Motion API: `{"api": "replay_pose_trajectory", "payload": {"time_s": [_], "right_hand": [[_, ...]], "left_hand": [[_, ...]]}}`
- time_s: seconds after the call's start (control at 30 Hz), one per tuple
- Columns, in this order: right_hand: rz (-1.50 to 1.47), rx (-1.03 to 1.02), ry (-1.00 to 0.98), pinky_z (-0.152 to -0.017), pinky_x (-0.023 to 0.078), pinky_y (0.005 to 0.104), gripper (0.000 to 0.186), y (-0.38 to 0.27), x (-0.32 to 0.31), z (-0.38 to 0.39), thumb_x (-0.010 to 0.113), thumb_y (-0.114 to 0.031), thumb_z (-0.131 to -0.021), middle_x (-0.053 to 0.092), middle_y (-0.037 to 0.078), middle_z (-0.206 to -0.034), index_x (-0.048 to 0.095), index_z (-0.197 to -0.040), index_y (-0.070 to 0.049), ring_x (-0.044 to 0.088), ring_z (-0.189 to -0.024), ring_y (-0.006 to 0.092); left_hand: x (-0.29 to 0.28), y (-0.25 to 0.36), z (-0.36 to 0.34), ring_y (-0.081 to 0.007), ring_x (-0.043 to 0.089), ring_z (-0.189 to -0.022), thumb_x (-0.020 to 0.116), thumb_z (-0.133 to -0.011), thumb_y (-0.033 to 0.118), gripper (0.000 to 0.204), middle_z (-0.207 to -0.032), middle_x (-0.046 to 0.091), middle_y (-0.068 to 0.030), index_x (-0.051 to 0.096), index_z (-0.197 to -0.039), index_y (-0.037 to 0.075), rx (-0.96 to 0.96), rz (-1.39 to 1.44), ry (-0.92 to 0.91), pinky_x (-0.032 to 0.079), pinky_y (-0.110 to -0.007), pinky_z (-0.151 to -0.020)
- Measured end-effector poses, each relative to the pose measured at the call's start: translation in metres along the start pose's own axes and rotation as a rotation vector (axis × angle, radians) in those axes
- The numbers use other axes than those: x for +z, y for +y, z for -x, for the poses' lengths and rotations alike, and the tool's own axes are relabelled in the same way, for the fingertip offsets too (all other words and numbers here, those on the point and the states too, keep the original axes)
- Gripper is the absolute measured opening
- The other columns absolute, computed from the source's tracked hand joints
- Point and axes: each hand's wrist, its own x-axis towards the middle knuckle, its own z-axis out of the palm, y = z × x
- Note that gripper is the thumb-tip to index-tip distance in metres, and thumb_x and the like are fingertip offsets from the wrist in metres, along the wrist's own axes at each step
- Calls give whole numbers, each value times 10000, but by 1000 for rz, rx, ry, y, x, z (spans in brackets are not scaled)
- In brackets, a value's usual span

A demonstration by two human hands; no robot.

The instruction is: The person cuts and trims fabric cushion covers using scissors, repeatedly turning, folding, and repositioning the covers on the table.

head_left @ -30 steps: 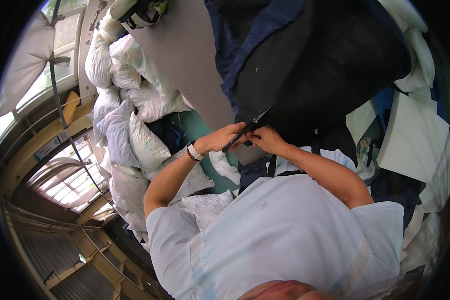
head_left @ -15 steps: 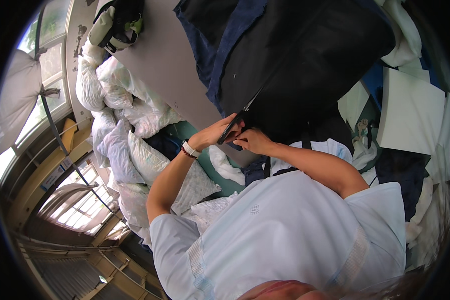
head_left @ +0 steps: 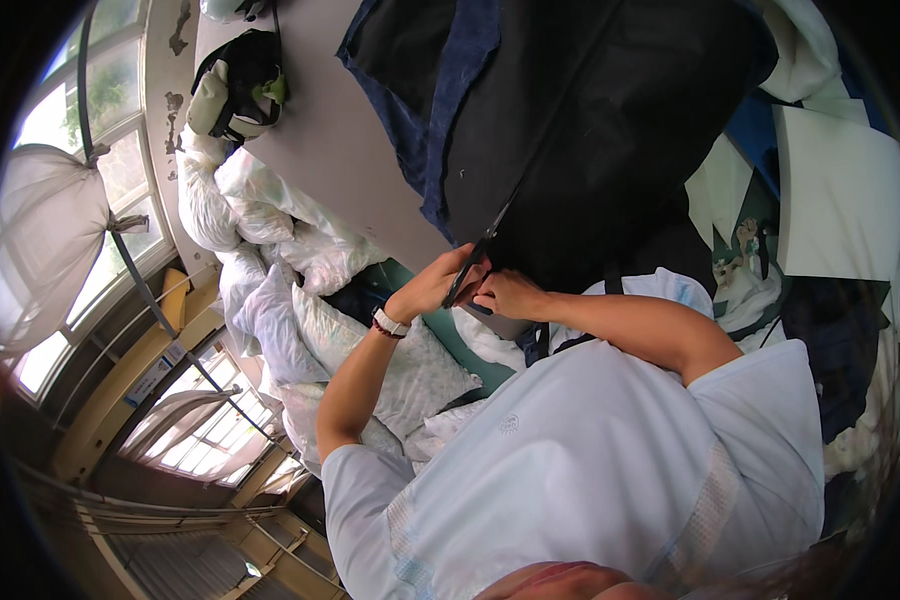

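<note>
In the middle, my left hand, with a white watch and a dark bracelet at the wrist, is closed around the dark handle of scissors. Their narrow blades point away from me, over the edge of a large black fabric piece. My right hand is closed just right of the handle, its fingertips meeting those of my left; whatever they pinch is hidden. A dark blue fabric strip lies along the left part of the black fabric.
The fabric lies on a grey table. White stuffed bags are piled left of it. A black and pale bag rests at the table's far left. White sheets and dark cloth are at the right.
The view has shifted a little, so the surroundings sit further right and lower at the left side. Both hands keep nearly the same hold, and the scissors stay at the fabric's near edge.
</note>
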Motion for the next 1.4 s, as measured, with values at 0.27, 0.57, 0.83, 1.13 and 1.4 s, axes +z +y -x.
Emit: {"api": "replay_pose_trajectory", "payload": {"time_s": [0.27,0.57,0.83,1.13,1.4], "right_hand": [[28,-83,173,-599,481,428,225,5,9,-4,614,-223,-774,614,155,-627,643,-660,-31,608,-602,328],[-127,-24,1,-539,451,422,230,2,5,-4,616,-192,-755,581,169,-573,614,-610,-14,586,-543,333],[30,158,-168,-676,502,442,189,1,9,-11,621,-192,-749,653,199,-812,666,-804,-16,637,-774,362],[75,190,-269,-714,513,453,177,12,22,-9,616,-158,-723,658,199,-876,671,-829,-27,646,-840,359],[160,152,-479,-483,503,375,57,22,35,-9,663,15,-575,622,127,-554,656,-628,-2,641,-530,240]], "left_hand": [[-4,17,-27,-91,415,-502,476,-878,185,221,-647,477,-30,472,-991,-4,-123,166,-21,330,-226,-449],[-3,88,-58,-106,396,-561,427,-908,244,256,-659,420,-13,504,-973,9,-148,83,-56,333,-227,-522],[-12,154,-116,-111,360,-515,416,-902,303,305,-658,391,-11,510,-922,14,-138,97,8,309,-242,-487],[-37,262,-220,-124,351,-476,504,-832,339,365,-644,397,-28,527,-908,-17,-125,105,-103,273,-245,-441],[-35,332,-286,-128,337,-489,493,-830,361,377,-618,384,-22,524,-903,-7,-139,136,-142,289,-238,-470]]}}
